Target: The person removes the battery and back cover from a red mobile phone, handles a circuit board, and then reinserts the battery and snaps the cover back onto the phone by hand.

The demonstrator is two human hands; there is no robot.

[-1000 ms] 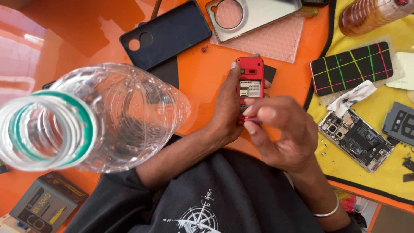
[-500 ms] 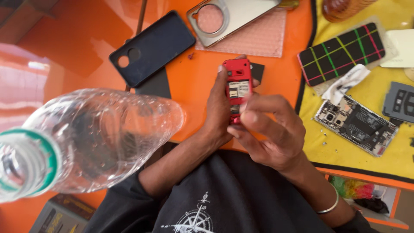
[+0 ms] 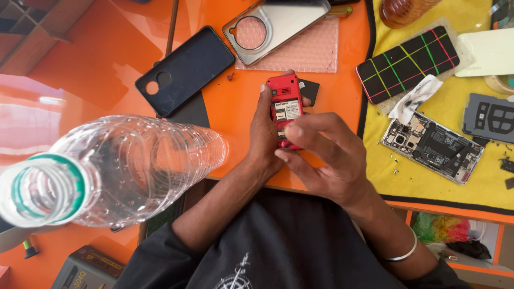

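Far left, an open clear bottle (image 3: 115, 171) looms close to the camera, lying across your view and blocking part of the orange table (image 3: 107, 59). Beyond it lies a dark phone case (image 3: 184, 69), and further up a clear case (image 3: 276, 21) with a round cutout rests on a pink bubble-wrap sheet (image 3: 316, 51).

In the middle, your left hand (image 3: 266, 139) cradles the small red phone (image 3: 285, 104) just above the table, back cover off, its label and card slots facing you. The thumb lies along the phone's left edge and fingertips show past its right edge, so that hand is clamped on the phone. Your right hand (image 3: 326, 155) is curled over the lower end, fingertips pressing on the body there. It touches the phone, but I cannot tell whether it actually grips it or only pushes.

The phone looks light, stiff and hard-shelled, with smooth plastic that could slip. Its open back is likely the delicate part, so keep your hold on the long side edges, not on the exposed slots.

To the right, on the yellow mat (image 3: 428, 182), lie a black pad (image 3: 409, 64) with coloured grid lines, a crumpled white wipe (image 3: 417, 99) and an opened smartphone (image 3: 431, 147) showing its boards, with tiny screws scattered near it. A grey cover (image 3: 490, 118) lies at the far right.
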